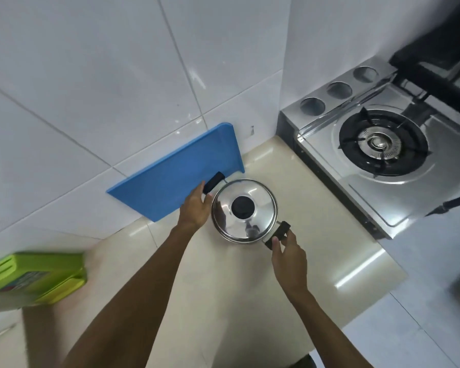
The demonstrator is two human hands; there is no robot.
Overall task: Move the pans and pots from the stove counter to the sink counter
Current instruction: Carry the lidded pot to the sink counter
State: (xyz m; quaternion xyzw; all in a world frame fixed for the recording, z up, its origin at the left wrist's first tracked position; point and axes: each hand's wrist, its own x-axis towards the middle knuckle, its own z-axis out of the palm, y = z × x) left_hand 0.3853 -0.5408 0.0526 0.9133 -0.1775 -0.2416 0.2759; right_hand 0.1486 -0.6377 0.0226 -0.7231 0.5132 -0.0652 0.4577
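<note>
A steel pot [260, 197] with a shiny lid and a black knob sits over the cream counter [223, 282], between the blue board and the stove. My left hand [194, 208] grips its black side handle on the far left. On the near right, my right hand [287, 258] pinches the other black handle. Whether the pot rests on the counter or hangs just above it, I cannot tell.
A blue cutting board [170, 179] leans against the white tiled wall behind the pot. To the right stands a steel gas stove [383, 144] with a bare burner, and a black pan handle [452, 203] pokes in at the right edge. A green knife block [35, 277] is at the left.
</note>
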